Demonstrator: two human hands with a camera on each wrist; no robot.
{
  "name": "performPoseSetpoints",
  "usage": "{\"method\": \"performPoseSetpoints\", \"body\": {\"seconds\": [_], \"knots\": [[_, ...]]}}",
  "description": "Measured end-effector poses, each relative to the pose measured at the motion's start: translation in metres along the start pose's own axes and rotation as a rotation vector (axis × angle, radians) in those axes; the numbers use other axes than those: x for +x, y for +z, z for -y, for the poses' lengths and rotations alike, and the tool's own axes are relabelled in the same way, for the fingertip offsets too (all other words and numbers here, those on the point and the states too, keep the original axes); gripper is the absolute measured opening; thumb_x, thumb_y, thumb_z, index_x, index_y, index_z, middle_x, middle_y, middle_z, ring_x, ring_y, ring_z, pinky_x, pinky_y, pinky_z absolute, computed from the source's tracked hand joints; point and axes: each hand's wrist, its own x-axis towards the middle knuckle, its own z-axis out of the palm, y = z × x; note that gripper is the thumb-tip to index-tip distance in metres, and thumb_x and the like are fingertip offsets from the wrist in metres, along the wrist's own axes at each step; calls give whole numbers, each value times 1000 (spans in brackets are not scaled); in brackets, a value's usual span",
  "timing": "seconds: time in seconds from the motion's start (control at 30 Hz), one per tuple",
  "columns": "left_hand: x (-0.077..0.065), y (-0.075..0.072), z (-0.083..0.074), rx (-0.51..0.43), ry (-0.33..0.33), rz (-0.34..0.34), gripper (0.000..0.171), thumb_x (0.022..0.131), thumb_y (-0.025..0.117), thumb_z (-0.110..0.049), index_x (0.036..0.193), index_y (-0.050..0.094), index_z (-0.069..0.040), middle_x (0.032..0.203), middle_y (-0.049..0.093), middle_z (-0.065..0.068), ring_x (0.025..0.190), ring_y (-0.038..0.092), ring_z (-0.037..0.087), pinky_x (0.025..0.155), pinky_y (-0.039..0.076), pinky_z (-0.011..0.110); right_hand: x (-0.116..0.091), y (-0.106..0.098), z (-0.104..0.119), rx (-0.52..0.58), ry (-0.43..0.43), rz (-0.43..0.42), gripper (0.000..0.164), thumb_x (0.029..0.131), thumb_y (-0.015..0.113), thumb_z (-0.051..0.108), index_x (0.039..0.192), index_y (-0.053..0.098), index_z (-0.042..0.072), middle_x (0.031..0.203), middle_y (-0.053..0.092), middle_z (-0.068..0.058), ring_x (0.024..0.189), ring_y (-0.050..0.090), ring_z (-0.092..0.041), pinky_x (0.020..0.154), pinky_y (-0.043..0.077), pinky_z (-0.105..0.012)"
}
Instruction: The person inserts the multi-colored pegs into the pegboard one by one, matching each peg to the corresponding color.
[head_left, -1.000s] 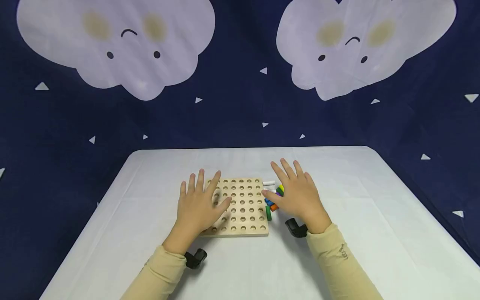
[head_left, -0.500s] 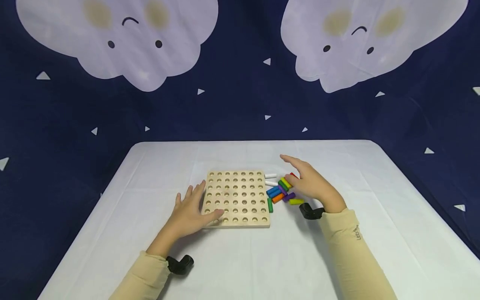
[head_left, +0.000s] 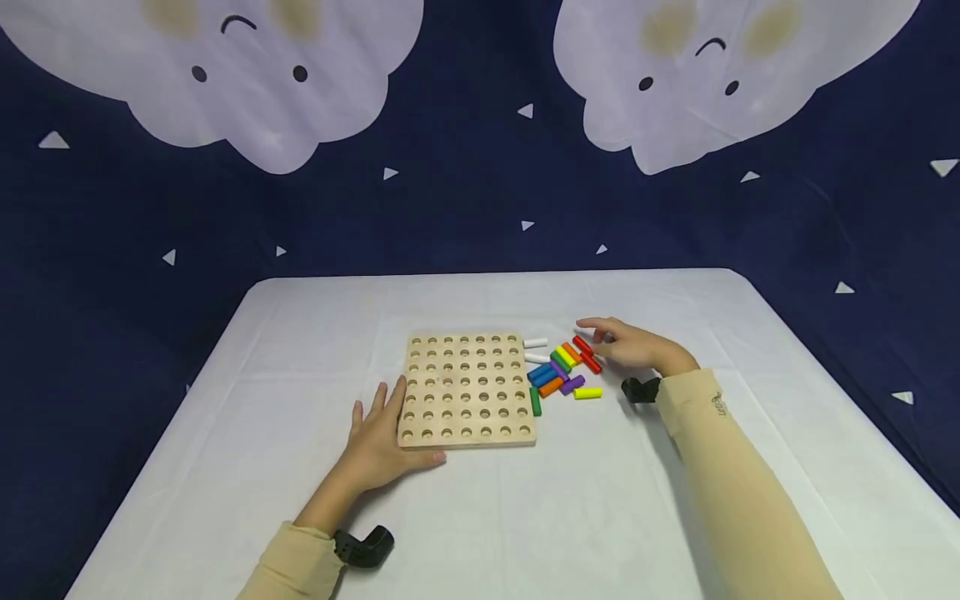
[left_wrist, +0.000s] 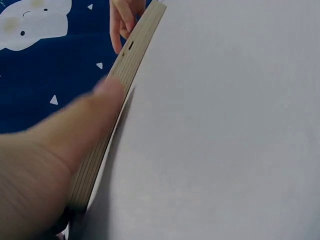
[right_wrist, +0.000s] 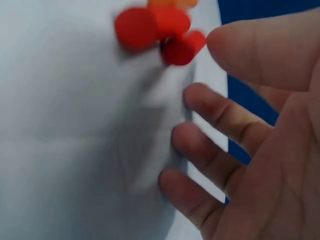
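A square wooden pegboard (head_left: 465,390) with rows of round holes lies on the table. My left hand (head_left: 375,450) is at its near left corner. The straight fingers lie along the left side and the thumb along the front edge. In the left wrist view that thumb (left_wrist: 95,110) overlaps the board's layered side (left_wrist: 131,57). Right of the board, my right hand (head_left: 633,346) is beside the red pegs (head_left: 587,357), its fingers loosely bent. The right wrist view shows the thumb tip right by one red peg (right_wrist: 182,49), with nothing between thumb and fingers.
Several coloured wooden pegs lie right of the board: blue pegs (head_left: 542,374), purple (head_left: 572,384), orange (head_left: 551,387), a yellow one (head_left: 588,393), a green one (head_left: 536,402) and white ones (head_left: 536,342). A white cloth (head_left: 465,517) covers the table.
My left hand has moved from over the board to its near left corner. My right hand has moved right and lower to the red pegs, its fingers now more bent.
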Motion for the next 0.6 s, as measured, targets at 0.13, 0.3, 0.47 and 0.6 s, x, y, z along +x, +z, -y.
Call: {"method": "performPoseSetpoints", "body": {"seconds": [0.13,0.3,0.47,0.6], "knots": [[1,2,1,-17,-25,-31,135,63,86,-60,160,10,-5,164,14,25,155,4,40,123,-10,59,9,-4,-4,-13,-27,39,59,99,53,16,154,34,13,120,53,-16,99,51,-27,81,45,-34],[4,2,-2,-37,-40,-49,136,60,88,-59,160,12,-6,163,14,26,155,5,39,124,-7,57,14,-6,-2,-43,-52,51,51,98,52,12,149,44,13,115,56,-14,91,51,-23,76,43,-32],[5,3,-1,-25,-42,-47,134,61,88,-59,160,13,-8,164,16,24,155,7,38,125,-6,55,17,-4,2,-104,-37,39,44,99,53,12,143,51,13,116,58,-15,92,52,-24,80,45,-34],[5,2,0,-23,-43,-45,133,61,88,-59,160,14,-8,164,18,23,155,7,37,125,-5,55,21,-2,5,-176,-2,17,43,98,57,13,140,52,11,114,61,-14,92,55,-24,82,49,-37]]}}
